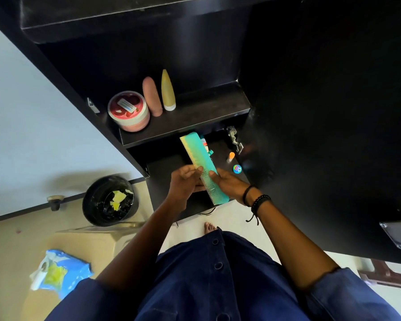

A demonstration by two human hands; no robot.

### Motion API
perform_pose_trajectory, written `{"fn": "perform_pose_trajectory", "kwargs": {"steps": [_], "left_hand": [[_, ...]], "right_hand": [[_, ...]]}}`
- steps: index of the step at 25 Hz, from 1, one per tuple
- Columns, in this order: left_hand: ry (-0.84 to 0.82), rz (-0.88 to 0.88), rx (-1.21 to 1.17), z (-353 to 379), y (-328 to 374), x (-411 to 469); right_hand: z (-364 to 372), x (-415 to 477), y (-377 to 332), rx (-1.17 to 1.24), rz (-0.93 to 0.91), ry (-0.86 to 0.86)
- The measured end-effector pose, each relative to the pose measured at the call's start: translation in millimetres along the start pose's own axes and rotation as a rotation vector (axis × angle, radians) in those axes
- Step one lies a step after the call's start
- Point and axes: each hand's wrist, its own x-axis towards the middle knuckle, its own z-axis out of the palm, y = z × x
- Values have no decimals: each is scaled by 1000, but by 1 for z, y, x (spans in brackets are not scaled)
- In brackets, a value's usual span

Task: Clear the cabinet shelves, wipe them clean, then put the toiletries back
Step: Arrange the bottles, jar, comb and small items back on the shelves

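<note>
The middle shelf (195, 117) of the black cabinet is crowded at its left end, where a round tub (129, 111), a pink tube (151, 96) and a yellow tube (167, 91) stand close together; the right half lies bare up to the side wall. On the lower shelf (162, 167), both hands, the left hand (185, 184) and the right hand (229, 185), hold a green comb (203, 166) across the front opening, blocking the centre. An orange-capped stick (230, 157) and a small round tin (237, 168) sit at the right, near a metal hinge (234, 139). The left part of that shelf is open.
</note>
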Motion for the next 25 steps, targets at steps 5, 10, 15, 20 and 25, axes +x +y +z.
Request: {"fn": "perform_pose_trajectory", "kwargs": {"steps": [5,10,15,20,25], "left_hand": [[-14,14,-45,-11,5,-8],[31,35,-164,-23,11,-20],[98,69,-287,-28,31,-31],[190,201,-380,-49,62,-43],[287,395,-213,-65,76,-58]], "right_hand": [[-4,-2,-2,-43,-21,-102],[-16,-6,1,-32,-123,-47],[-31,-18,1,379,-142,30],[-37,-25,-9,541,-235,47],[-36,-26,-23,646,-355,244]]}}
